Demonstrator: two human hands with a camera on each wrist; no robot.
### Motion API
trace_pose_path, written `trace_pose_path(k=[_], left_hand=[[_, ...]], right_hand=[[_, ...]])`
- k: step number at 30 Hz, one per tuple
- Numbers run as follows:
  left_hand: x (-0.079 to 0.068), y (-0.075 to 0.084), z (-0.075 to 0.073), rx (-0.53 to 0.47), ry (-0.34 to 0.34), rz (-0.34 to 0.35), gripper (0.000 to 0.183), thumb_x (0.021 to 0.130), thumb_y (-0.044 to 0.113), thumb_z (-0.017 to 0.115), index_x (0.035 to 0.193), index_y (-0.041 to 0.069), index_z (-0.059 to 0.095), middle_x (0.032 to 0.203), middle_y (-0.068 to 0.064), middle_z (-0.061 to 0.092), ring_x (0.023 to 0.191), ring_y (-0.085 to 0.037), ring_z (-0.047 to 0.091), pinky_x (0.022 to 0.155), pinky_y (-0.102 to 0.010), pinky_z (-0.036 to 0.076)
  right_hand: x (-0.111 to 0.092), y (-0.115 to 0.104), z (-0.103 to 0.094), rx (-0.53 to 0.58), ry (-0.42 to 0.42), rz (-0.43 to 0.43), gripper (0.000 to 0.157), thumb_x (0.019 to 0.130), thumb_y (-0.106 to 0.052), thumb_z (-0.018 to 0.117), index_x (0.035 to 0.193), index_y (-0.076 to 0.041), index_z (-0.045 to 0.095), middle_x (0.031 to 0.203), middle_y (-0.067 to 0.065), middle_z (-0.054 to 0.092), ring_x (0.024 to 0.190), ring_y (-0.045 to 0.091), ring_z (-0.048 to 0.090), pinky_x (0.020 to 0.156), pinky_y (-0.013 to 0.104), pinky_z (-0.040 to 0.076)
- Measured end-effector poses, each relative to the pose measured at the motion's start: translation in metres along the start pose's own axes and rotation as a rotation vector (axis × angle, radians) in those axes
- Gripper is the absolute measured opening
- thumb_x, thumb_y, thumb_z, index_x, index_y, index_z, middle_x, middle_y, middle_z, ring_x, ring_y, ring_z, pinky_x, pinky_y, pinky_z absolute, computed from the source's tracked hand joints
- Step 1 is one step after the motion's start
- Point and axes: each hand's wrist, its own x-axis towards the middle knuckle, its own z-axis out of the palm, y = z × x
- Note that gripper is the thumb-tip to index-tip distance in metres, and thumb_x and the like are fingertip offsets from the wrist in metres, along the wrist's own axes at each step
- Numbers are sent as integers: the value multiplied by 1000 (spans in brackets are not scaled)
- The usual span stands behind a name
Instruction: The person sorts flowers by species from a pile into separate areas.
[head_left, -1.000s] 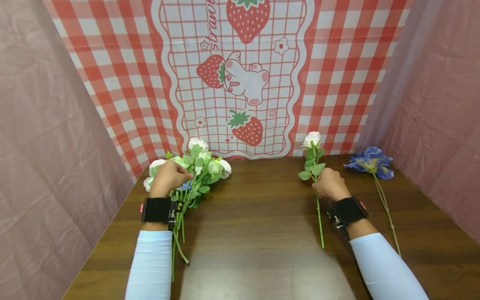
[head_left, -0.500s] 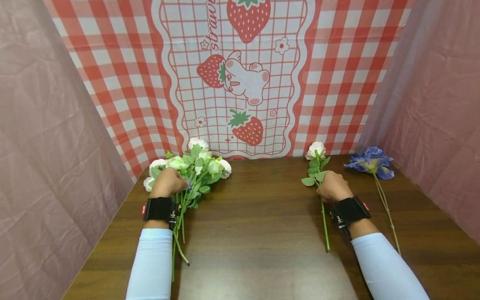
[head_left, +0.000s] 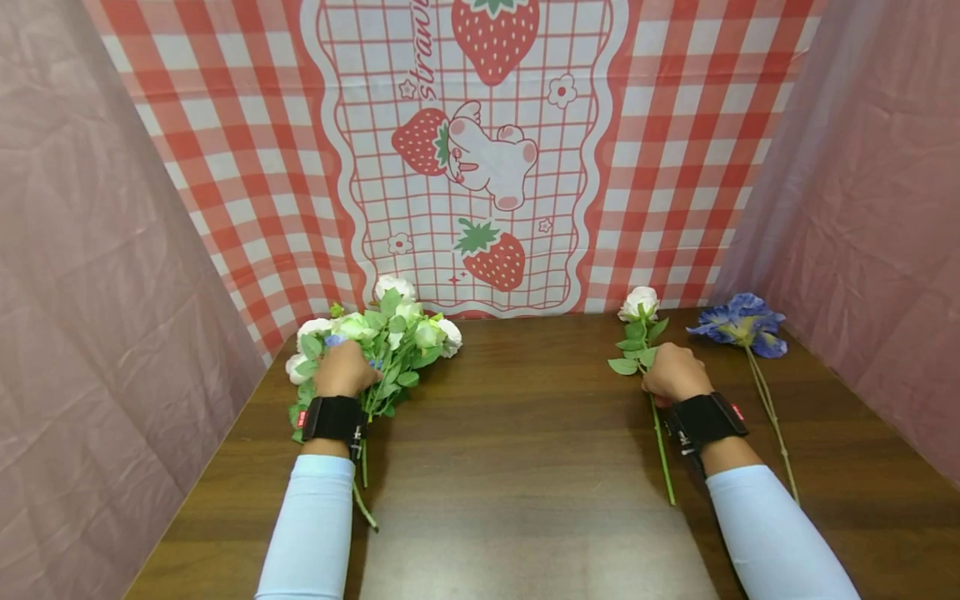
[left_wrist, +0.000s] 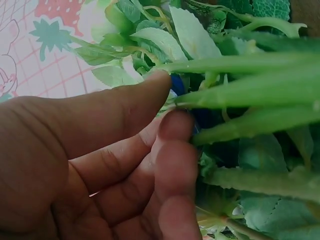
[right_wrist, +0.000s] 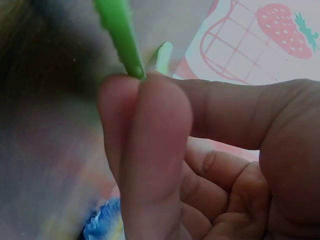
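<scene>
My right hand (head_left: pixel 678 372) pinches the green stem of a single white rose (head_left: pixel 640 303) at the table's right. In the right wrist view, the stem (right_wrist: pixel 121 40) runs up from between thumb and fingertips. On the left, my left hand (head_left: pixel 345 369) is over a bunch of white roses (head_left: pixel 431 333). The left wrist view has its thumb and bent fingers apart, a small gap between them, at the green stems (left_wrist: pixel 260 90). Something blue (left_wrist: pixel 177 86) is partly hidden behind those fingertips. Blue petals (head_left: pixel 334 340) also peek out above that hand.
A blue-purple iris (head_left: pixel 742 325) with a long brownish stem lies to the right of my right hand. Behind the brown wooden table (head_left: pixel 510 433) hangs a red-checked strawberry cloth (head_left: pixel 465 167). Pink curtains (head_left: pixel 885 208) close off both sides.
My right hand has shifted right and slightly nearer, carrying the rose along. The left hand has moved a little right and nearer, uncovering blue petals. The bunch stays largely in place.
</scene>
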Motion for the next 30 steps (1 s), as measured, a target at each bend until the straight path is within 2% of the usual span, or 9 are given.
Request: trace_pose_path(k=[5, 8, 14, 21, 26, 30], left_hand=[[0, 2, -1, 6, -12, -11, 48, 85, 28, 82, 114, -8, 68, 123, -34, 64, 109, -49, 64, 84, -64, 52], [-1, 3, -3, 5, -19, -5, 42, 87, 24, 78, 112, -8, 69, 121, -33, 65, 106, -48, 64, 82, -63, 53], [-2, 2, -6, 1, -42, 17, 24, 89, 15, 66, 101, -6, 68, 110, -29, 66, 90, -40, 63, 69, -53, 54], [-3, 2, -8, -10, -46, 43, 14, 90, 11, 62, 86, -2, 65, 92, -23, 63, 76, -35, 58, 60, -42, 49], [-4, 6, -12, -37, 2, 75, 16, 89, 10, 61, 76, 2, 60, 86, -21, 61, 74, -34, 56, 62, -43, 47], [-7, 11, -16, -80, 33, 83, 28, 86, 6, 57, 60, 11, 48, 64, -8, 47, 58, -26, 48, 54, -38, 42]], right_hand=[[-1, 0, 0, 5, -29, 58, 15, 82, -11, 71, 71, -2, 69, 56, 7, 64, 60, 32, 63, 64, 42, 53], [-1, 0, 0, 11, -37, 85, 14, 83, -13, 73, 75, -2, 69, 60, 10, 65, 63, 33, 63, 57, 39, 51], [1, 0, 1, 6, -34, 109, 16, 83, -15, 75, 83, -1, 68, 72, 16, 65, 67, 34, 62, 58, 43, 51], [1, -4, 1, -21, -38, 121, 18, 83, -17, 77, 82, -1, 68, 78, 19, 63, 72, 36, 62, 63, 48, 51], [2, -5, 2, -17, -40, 126, 19, 83, -17, 77, 85, 0, 69, 80, 20, 63, 70, 35, 62, 62, 46, 51], [4, -3, 2, -13, -45, 136, 22, 84, -19, 78, 89, 1, 70, 81, 20, 63, 69, 34, 63, 62, 46, 52]])
